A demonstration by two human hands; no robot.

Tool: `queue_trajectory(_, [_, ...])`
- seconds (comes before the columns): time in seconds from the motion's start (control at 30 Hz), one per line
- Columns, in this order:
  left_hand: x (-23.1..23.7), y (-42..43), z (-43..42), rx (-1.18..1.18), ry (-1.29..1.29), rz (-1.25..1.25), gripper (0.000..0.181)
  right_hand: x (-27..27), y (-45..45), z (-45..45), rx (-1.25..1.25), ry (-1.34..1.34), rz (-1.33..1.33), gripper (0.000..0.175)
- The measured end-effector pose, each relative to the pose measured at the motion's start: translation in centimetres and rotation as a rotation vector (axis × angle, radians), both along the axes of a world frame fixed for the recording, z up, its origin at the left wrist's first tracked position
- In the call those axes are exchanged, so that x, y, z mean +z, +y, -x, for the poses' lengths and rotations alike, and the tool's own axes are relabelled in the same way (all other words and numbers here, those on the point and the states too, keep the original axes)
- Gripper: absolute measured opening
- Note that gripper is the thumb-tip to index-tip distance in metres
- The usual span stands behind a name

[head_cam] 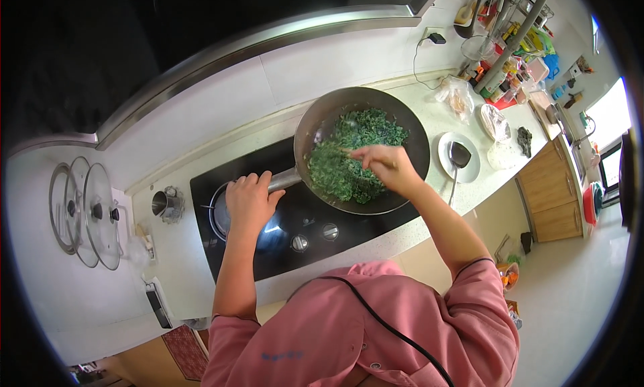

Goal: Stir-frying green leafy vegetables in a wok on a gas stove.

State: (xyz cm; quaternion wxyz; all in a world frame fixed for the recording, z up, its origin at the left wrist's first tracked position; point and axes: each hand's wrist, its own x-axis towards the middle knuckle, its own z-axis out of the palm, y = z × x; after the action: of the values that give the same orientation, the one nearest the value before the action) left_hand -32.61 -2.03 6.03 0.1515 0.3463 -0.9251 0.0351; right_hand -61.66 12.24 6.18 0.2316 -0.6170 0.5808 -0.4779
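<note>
A large dark wok (pixel 415 135) sits over the right side of the black gas cooktop (pixel 292 264). Chopped leafy greens (pixel 372 128) cover much of its bottom. My left hand (pixel 251 198) is closed around the wok's metal handle (pixel 287 180). Over the greens, my right hand (pixel 385 166) grips a thin, light-coloured utensil whose far end is blurred among them; its kind I cannot tell. A dark-headed ladle or turner (pixel 459 154) rests on a white plate (pixel 444 170) to the right of the wok.
Plastic bags (pixel 455 98), a covered bowl (pixel 493 120) and a dark cloth-like clump (pixel 524 141) lie on the right counter. Bottles (pixel 495 82) stand further back. A metal cup (pixel 163 204) is left of the cooktop, near glass lids (pixel 103 236) on the wall. A range hood (pixel 261 35) overhangs the back.
</note>
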Motion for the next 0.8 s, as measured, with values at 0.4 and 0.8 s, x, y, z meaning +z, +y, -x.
queue_trajectory(0.4, [-0.5, -0.3, 0.2, -0.054, 0.082, 0.079, 0.041, -1.4, -0.2, 6.3, -0.381, -0.163, 0.092, 0.016])
queue_trajectory(0.8, [0.4, -1.3, 0.2, -0.01, 0.094, -0.066, 0.045, -1.2, 4.6, -1.2, -0.013, -0.176, -0.072, 0.015])
